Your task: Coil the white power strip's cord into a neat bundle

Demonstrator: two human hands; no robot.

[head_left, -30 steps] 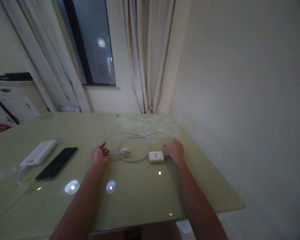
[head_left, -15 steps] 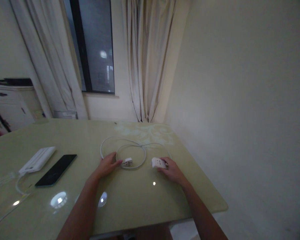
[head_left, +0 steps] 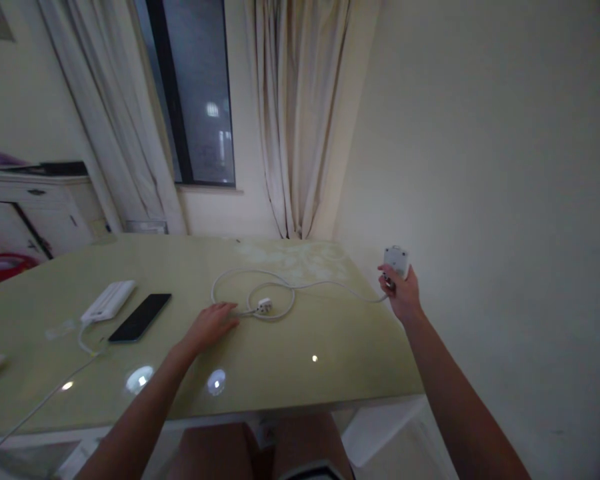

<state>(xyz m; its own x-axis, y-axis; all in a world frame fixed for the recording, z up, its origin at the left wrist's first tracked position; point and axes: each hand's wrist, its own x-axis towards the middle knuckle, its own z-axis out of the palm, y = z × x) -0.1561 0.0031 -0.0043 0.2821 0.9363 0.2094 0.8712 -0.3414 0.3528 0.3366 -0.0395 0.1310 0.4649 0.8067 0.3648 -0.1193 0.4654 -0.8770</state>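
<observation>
My right hand [head_left: 403, 292] is raised off the table's right edge, closed around a small white power strip [head_left: 396, 259] whose flat underside faces me. From it a white cord [head_left: 325, 283] runs left to loose loops on the table. The cord's white plug [head_left: 265, 305] lies within the loops. My left hand [head_left: 213, 325] rests low on the table left of the plug, thumb and fingers apart, with the cord passing beneath or between them. Whether its fingertips press on the cord is hard to see.
On the left of the glossy table [head_left: 280, 373] lie a black phone [head_left: 140, 318] and a white power bank [head_left: 109, 301] with a cable. A wall [head_left: 480, 200] rises on the right. Curtains [head_left: 300, 120] hang behind the table, and a white cabinet [head_left: 50, 207] stands at the far left.
My right hand has lifted the power strip up and to the right, turning its underside to view and stretching out the cord. My left hand has slid slightly left, away from the plug.
</observation>
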